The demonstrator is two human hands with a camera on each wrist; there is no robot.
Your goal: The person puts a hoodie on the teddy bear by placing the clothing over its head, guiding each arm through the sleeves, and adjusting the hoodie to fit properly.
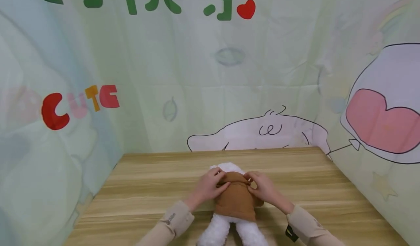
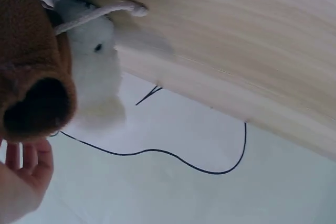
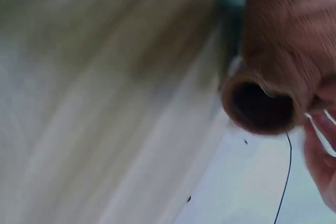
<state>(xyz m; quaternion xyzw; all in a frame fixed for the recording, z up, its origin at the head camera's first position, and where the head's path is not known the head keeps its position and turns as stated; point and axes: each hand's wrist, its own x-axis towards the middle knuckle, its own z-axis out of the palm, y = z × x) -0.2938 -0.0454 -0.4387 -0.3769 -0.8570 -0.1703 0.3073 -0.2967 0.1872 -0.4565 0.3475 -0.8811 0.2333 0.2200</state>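
A fluffy white stuffed animal [image 1: 216, 229] in a brown hooded top [image 1: 234, 202] lies on the table, legs toward me. My left hand [image 1: 210, 184] pinches the top's fabric by the neck on the left. On the other side, my right hand [image 1: 265, 189] grips the same bunched fold between thumb and fingers. The left wrist view shows the toy's pale head with a dark eye [image 2: 98, 48], a light drawstring [image 2: 102, 15] and a hollow sleeve end [image 2: 39, 108]. Another sleeve opening [image 3: 262, 106] appears, blurred, in the right wrist view. Fingertips are partly hidden by cloth.
The wood-grain table [image 1: 157, 187] carries the toy. A printed curtain [image 1: 147, 63] with cartoon figures and lettering hangs behind the table's far edge and along both sides. A dark object [image 1: 291, 233] shows beneath my right cuff.
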